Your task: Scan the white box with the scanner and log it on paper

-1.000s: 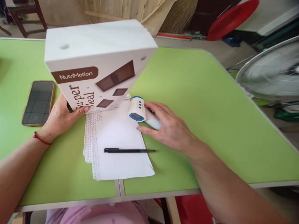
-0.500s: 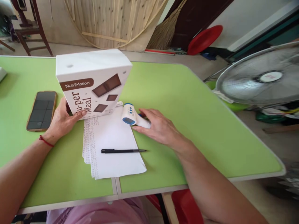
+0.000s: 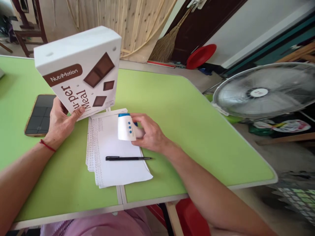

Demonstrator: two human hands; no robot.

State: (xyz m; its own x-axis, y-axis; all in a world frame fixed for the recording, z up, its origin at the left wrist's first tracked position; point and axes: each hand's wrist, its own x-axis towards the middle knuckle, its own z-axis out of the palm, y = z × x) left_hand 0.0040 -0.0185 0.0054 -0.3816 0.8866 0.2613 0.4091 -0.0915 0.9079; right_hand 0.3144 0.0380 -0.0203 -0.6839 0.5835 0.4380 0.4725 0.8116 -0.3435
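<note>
My left hand point(image 3: 62, 119) grips the lower corner of a white cardboard box point(image 3: 73, 55) printed "NutriMotion", thumb on its front face. The box is tilted and raised above the green table. In my right hand point(image 3: 150, 132) is a white and blue infrared thermometer point(image 3: 126, 127), its handle wrapped by my fingers and its head over the paper sheets point(image 3: 118, 173). A black pen point(image 3: 125, 158) lies across the top sheet. Handwriting shows along the left edges of the stacked sheets.
A smartphone point(image 3: 38, 114) lies on the green table point(image 3: 209, 154), left of my left hand and partly behind it. Past the table's right edge stands a large fan point(image 3: 261, 93). A broom point(image 3: 164, 47) and a red basin point(image 3: 201, 56) are by the door.
My left hand has lifted and tilted the box to the left. My right hand has closed on the thermometer and moved it left, turning its head.
</note>
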